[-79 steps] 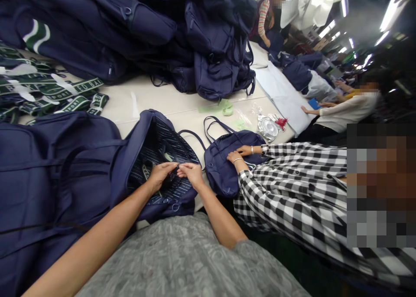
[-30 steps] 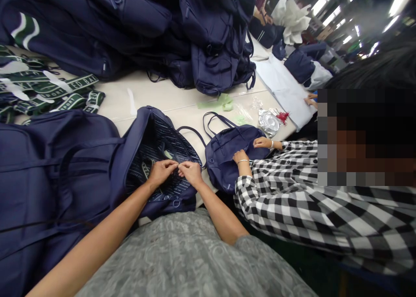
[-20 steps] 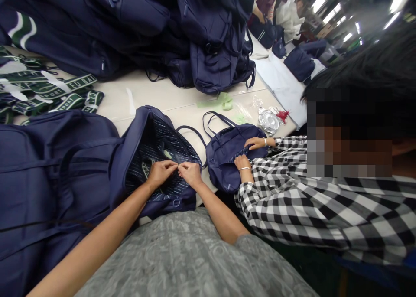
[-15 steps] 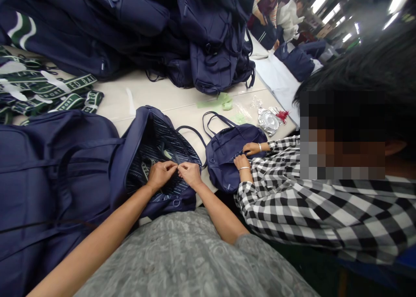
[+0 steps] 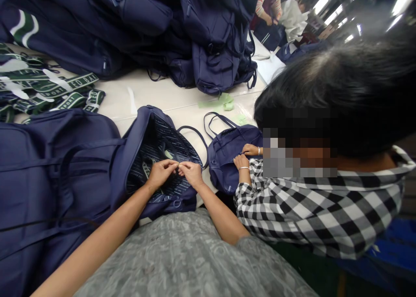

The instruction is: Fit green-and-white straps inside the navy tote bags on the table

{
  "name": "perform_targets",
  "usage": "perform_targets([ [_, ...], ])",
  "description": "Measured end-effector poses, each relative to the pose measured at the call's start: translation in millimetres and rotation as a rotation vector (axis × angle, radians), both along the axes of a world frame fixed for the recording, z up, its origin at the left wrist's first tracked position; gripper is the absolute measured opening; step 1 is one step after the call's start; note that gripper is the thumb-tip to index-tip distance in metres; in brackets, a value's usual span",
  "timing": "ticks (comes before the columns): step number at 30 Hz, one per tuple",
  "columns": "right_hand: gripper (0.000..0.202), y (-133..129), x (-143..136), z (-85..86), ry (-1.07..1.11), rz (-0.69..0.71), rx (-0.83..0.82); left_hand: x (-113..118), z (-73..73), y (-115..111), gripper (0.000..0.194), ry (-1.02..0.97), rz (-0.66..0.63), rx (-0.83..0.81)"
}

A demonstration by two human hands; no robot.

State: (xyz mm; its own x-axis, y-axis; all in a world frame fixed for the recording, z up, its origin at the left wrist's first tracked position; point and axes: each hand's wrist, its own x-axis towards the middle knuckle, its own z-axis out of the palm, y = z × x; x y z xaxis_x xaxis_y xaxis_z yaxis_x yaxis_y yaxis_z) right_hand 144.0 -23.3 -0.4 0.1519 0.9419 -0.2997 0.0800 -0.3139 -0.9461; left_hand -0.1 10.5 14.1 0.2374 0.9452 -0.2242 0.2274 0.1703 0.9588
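Observation:
An open navy bag (image 5: pixel 136 134) with striped lining lies in front of me at the table's near edge. My left hand (image 5: pixel 160 172) and my right hand (image 5: pixel 191 174) meet inside its mouth, fingertips pinched together on something small at the lining; what they pinch is too small to tell. A large navy bag (image 5: pixel 48 175) lies to the left of it.
A co-worker in a checked shirt (image 5: pixel 312 214) leans in at the right, both hands on a smaller navy bag (image 5: pixel 227 151). A heap of navy bags (image 5: pixel 182 32) fills the far side. Green lettered straps (image 5: pixel 48 93) lie at the left. The pale table (image 5: pixel 162 97) shows between.
My hands have stayed pinched at the lining. The co-worker has leaned far in from the right, the head now covering the foil item and the table's right part.

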Motion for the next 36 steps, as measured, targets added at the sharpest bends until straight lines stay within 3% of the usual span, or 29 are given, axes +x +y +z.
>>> perform_targets([
  [10,0.015,-2,1,-4.8,-0.147,0.058,0.089,-2,-1.0,4,0.03,0.003,0.035,-0.056],
  [16,0.012,-2,-1,-1.8,-0.031,0.024,0.032,-3,1.6,1,0.034,-0.05,0.023,-0.092],
  [28,0.012,-2,0,-3.9,0.106,0.026,-0.064,-2,-6.7,-1,0.028,-0.065,0.012,-0.14],
  [36,0.012,-10,-3,-7.4,-0.054,0.092,-0.021,-8,-12.1,2,0.026,-0.018,-0.088,-0.138],
])
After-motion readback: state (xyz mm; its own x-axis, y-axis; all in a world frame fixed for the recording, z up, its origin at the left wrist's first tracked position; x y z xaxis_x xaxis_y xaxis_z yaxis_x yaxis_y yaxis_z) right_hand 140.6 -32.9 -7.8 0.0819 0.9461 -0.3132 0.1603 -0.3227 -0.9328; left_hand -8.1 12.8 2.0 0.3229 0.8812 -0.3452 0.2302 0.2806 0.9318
